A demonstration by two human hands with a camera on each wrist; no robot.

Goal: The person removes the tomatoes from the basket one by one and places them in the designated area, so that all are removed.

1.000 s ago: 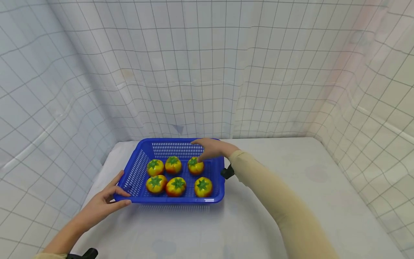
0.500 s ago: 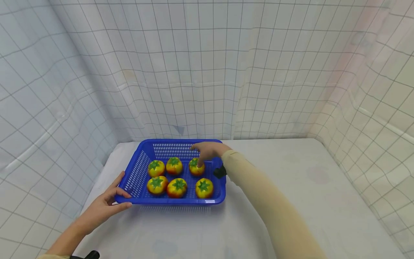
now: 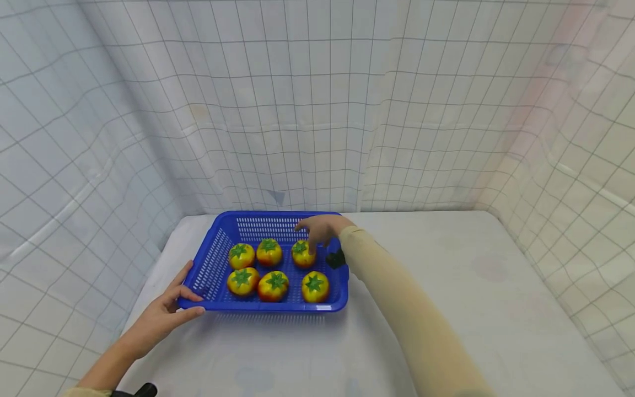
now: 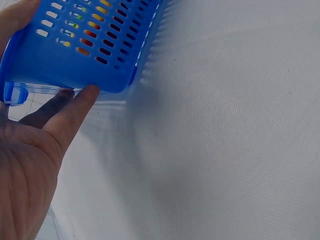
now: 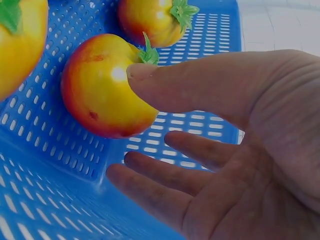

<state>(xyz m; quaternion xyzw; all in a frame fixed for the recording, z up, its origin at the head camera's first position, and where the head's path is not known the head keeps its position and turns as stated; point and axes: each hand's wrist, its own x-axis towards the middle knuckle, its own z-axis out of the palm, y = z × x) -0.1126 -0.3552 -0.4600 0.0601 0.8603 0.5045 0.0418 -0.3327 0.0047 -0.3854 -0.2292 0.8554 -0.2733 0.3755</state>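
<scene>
A blue plastic basket holds several yellow-and-red tomatoes with green leafy tops, set in two loose rows. My left hand grips the basket's near left corner, thumb on the front and fingers along the side, as the left wrist view also shows. Over the back right part of the basket is my right hand, beside the back right tomato. In the right wrist view its thumb overlaps that tomato's edge; I cannot tell whether they touch. The other fingers are spread and apart from it.
The basket stands on a white-covered table, toward its back left. White cloth walls with a dark grid enclose the back and both sides. The front right tomato lies near the right hand's tomato.
My right hand has come slightly left and lower, with its thumb now farther down beside the back right tomato. The left hand keeps its place on the basket corner.
</scene>
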